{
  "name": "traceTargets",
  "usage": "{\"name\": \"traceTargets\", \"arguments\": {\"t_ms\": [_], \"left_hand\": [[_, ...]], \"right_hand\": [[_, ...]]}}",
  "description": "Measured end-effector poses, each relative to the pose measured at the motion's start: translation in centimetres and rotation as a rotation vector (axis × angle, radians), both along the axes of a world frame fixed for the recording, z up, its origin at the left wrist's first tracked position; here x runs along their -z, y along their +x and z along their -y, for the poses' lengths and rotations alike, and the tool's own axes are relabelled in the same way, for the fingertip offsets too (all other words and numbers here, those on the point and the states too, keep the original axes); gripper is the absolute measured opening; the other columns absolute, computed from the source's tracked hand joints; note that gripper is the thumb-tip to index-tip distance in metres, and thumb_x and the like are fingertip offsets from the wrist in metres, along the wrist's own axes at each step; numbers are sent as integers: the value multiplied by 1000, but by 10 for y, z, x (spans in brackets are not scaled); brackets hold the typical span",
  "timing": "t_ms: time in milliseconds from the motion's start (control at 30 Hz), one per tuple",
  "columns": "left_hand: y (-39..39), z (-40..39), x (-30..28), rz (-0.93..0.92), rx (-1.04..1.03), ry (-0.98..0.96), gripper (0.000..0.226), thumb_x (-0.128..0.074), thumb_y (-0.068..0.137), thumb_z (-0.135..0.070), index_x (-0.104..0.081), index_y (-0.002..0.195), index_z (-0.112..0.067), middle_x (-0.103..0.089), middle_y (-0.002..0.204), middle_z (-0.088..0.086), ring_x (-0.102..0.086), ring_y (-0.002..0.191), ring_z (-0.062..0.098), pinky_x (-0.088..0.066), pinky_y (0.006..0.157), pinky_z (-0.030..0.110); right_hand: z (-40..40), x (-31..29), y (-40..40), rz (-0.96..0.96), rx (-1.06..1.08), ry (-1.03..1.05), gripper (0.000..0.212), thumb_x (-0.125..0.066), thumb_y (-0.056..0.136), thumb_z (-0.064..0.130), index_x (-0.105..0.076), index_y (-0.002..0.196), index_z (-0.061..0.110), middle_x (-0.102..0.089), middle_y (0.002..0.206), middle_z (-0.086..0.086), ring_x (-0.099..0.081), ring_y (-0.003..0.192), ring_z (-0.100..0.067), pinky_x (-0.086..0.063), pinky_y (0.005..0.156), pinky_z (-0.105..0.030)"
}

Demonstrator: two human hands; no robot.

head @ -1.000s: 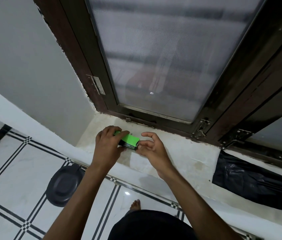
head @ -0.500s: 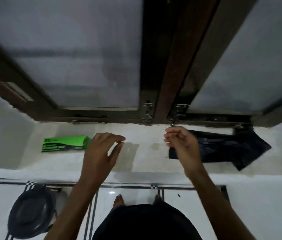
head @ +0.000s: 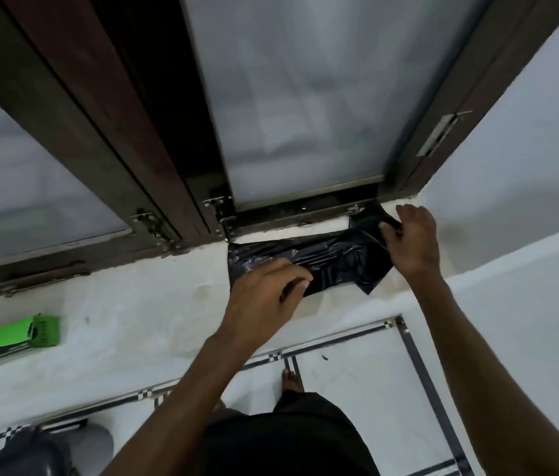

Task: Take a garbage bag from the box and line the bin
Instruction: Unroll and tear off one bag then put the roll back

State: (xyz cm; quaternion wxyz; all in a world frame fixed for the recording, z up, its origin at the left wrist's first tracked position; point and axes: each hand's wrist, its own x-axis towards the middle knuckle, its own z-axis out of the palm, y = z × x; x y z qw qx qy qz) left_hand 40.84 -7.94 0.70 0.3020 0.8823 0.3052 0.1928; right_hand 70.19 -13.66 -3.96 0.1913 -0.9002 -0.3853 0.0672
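Both hands have swung right since half a second ago and are now on the black garbage bag [head: 336, 259], which lies folded flat on the white counter [head: 140, 317] under the window frame [head: 154, 159]. The left hand [head: 264, 297] presses its curled fingers on the bag's near-left end, while the right hand [head: 415, 242] pinches the far-right corner. The green box [head: 10, 341], just beside the left hand before, now sits well apart at the counter's left edge, and the bin [head: 31, 455] shows on the floor, bottom left.
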Motion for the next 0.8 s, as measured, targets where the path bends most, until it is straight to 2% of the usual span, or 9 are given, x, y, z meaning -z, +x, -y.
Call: {"name": "traceTargets", "arguments": {"t_ms": [67, 167, 267, 400, 533, 600, 667, 733, 800], "left_hand": [[7, 4, 0, -27, -14, -12, 15, -59, 96, -29, -71, 105, -28, -65, 98, -17, -54, 83, -5, -46, 71, 16], [15, 7, -2, -51, -20, -32, 17, -57, 96, -32, -70, 106, -29, -68, 99, -17, -60, 87, -1, -52, 73, 24], [17, 14, -8, -35, -30, -70, 17, -58, 96, -29, -71, 105, -27, -69, 97, -16, -60, 84, 0, -52, 72, 22], [16, 27, -13, -18, -16, -119, 16, -58, 95, -28, -71, 102, -28, -68, 93, -17, -58, 73, 2, -45, 67, 18], [0, 47, -15, -13, 51, -145, 17, -57, 95, -29, -71, 103, -28, -67, 93, -17, -56, 62, 5, -43, 64, 17], [-13, 53, -17, 21, 76, -168, 17, -56, 96, -29, -71, 104, -28, -66, 93, -18, -60, 68, 8, -48, 67, 20], [-30, 58, -17, 75, 74, -205, 17, -56, 96, -29, -70, 105, -29, -65, 94, -19, -62, 76, 8, -50, 68, 21], [-47, 66, -15, 136, 58, -245, 17, -56, 97, -29, -69, 107, -30, -65, 99, -19, -63, 82, 7, -49, 68, 19], [-65, 76, -17, 201, 59, -288, 21, -58, 96, -30, -67, 114, -32, -63, 107, -21, -62, 91, 6, -50, 74, 18]], "right_hand": [[-4, 7, 2, 61, -44, -81, 40, -61, 94, 30, -61, 125, 4, -56, 134, -20, -39, 133, -40, -37, 109, -47], [-1, 1, -4, 115, 22, 14, 7, -65, 89, 22, -70, 93, 21, -62, 119, -9, -46, 123, -34, -41, 102, -46], [14, -2, -15, 47, 88, -12, 14, -62, 90, 16, -65, 83, 27, -63, 111, -2, -49, 117, -32, -42, 93, -43], [36, 7, -23, -137, 104, 135, 15, -58, 93, 7, -63, 94, 20, -70, 87, -1, -66, 89, -27, -48, 72, -28], [55, -4, -39, -334, 118, 254, 31, -51, 91, -6, -62, 112, 14, -62, 79, -1, -64, 80, -22, -44, 65, -11], [66, -18, -60, -392, 119, 351, 31, -51, 94, -2, -60, 117, 17, -59, 80, 0, -59, 76, -16, -44, 68, -16], [83, -32, -97, -565, 114, 477, 34, -53, 95, -2, -58, 124, 14, -60, 83, -4, -59, 77, -12, -48, 75, -23], [105, -41, -141, -758, 63, 573, 39, -54, 96, -4, -55, 133, 8, -64, 91, -11, -63, 86, -16, -53, 84, -26], [129, -49, -183, -904, 3, 649, 42, -54, 98, -1, -52, 138, 9, -70, 109, -13, -68, 105, -22, -55, 93, -32]]}}
